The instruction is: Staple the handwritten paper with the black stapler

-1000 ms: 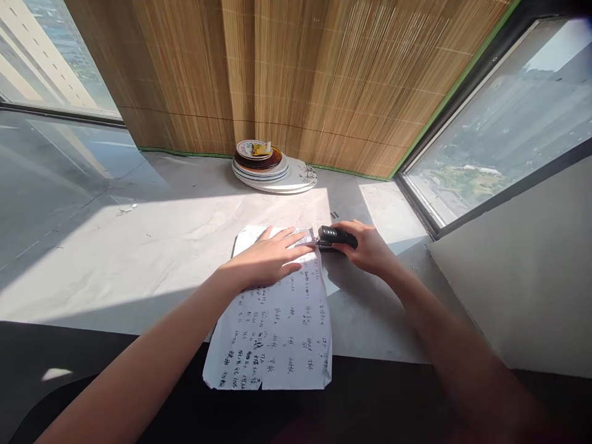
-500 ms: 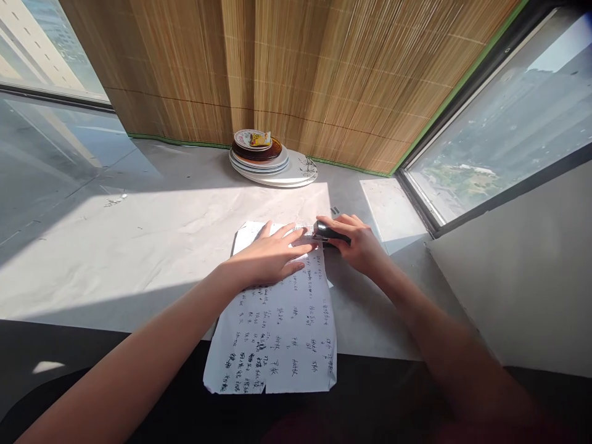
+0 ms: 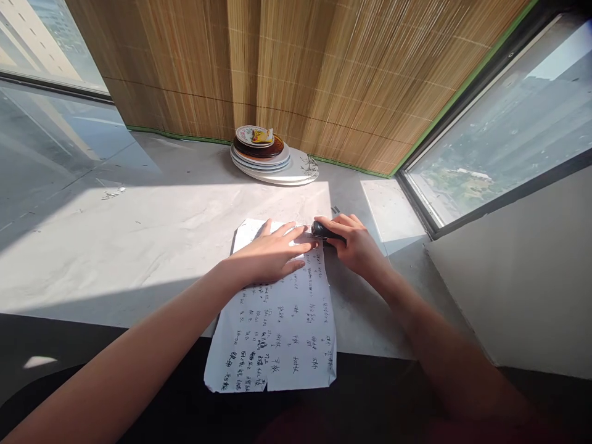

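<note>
Sheets of white paper (image 3: 282, 339) covered in handwriting lie on the ledge, their near end hanging past its front edge. My left hand (image 3: 277, 253) rests flat on the upper part of the paper, fingers spread and pointing right. At the paper's right edge, near its far corner, my right hand (image 3: 354, 240) grips a black stapler (image 3: 328, 230). The stapler's head sits over the paper's edge, close to my left fingertips. Its lower part is mostly hidden by my fingers.
A stack of plates (image 3: 272, 163) with a small yellow packet (image 3: 262, 135) on top stands by the bamboo blind (image 3: 296, 74). Loose staple strips (image 3: 335, 210) lie beyond my right hand. Windows flank the marble ledge (image 3: 161, 228), and a white wall (image 3: 518, 277) rises at right.
The stapler's top appears slightly lower and shifted a little left, with my right hand still around it. My left hand stays flat on the paper. The view has tilted slightly.
</note>
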{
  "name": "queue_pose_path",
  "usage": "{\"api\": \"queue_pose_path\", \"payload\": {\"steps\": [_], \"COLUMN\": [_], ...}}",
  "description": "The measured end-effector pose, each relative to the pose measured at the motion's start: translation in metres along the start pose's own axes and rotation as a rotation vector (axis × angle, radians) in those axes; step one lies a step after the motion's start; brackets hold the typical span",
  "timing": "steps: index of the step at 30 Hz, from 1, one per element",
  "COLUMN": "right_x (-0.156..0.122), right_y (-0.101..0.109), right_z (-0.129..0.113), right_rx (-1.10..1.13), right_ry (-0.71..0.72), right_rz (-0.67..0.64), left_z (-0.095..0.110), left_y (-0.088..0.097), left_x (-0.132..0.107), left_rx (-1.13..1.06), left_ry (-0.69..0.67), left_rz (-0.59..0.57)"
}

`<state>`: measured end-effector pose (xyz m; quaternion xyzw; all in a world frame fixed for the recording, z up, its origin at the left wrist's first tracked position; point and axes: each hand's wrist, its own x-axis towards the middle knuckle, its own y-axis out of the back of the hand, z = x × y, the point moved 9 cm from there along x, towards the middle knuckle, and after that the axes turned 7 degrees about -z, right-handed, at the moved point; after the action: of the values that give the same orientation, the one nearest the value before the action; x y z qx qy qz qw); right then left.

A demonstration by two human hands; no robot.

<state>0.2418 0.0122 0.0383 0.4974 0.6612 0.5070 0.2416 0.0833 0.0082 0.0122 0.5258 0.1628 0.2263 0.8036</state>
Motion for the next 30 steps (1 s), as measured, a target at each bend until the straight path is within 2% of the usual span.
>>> {"api": "queue_pose_path", "payload": {"steps": [8,13,20,25,27,30], "right_x": [0.000,0.000,-0.004,-0.003,-0.003,-0.003], "right_y": [0.001,0.000,-0.004,-0.008,-0.007,0.000], "right_z": [-0.001,-0.003,-0.017,-0.030,-0.026,-0.008], "right_rx": [-0.003,-0.034,-0.283,-0.405,-0.372,-0.223], "right_ry": [-0.012,-0.015,-0.029,0.004,-0.005,-0.030], "right_rz": [-0.020,-0.027,-0.087,-0.073,-0.049,-0.003], "left_z": [0.001,-0.001,-0.001,0.001,0.001,0.000], "left_y": [-0.001,0.000,0.003,-0.002,-0.001,0.001], "left_x": [0.000,0.000,0.001,0.000,-0.001,-0.003], "left_rx": [0.024,-0.021,-0.075,0.024,0.052,0.053], "left_ry": [0.001,-0.004,-0.004,0.008,0.019,0.037], "left_rz": [-0.032,0.005,0.027,-0.062,-0.071,-0.075]}}
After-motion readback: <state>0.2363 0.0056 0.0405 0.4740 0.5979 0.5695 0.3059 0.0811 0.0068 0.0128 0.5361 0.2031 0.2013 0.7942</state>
